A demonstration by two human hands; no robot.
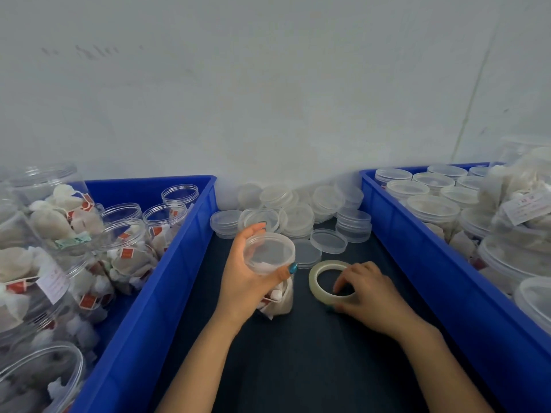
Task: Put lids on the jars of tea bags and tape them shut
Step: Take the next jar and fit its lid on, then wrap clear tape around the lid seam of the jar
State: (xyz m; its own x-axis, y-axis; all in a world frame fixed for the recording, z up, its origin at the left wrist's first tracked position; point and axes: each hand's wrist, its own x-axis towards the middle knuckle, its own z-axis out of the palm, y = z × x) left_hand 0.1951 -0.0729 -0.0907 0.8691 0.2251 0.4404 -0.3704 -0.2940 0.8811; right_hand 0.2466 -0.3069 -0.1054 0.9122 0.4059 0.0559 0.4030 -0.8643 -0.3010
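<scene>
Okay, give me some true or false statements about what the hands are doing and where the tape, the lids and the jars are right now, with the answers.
1. The left hand grips a jar of tea bags that already has a lid on. True.
2. The right hand holds the tape roll up in the air. False: the roll lies flat on the dark table, with the fingers curled over its near edge.
3. Every jar in the left blue bin is lidded. False: several open jars stand there.
4. Loose lids are piled at the back, between the two bins. True.
</scene>
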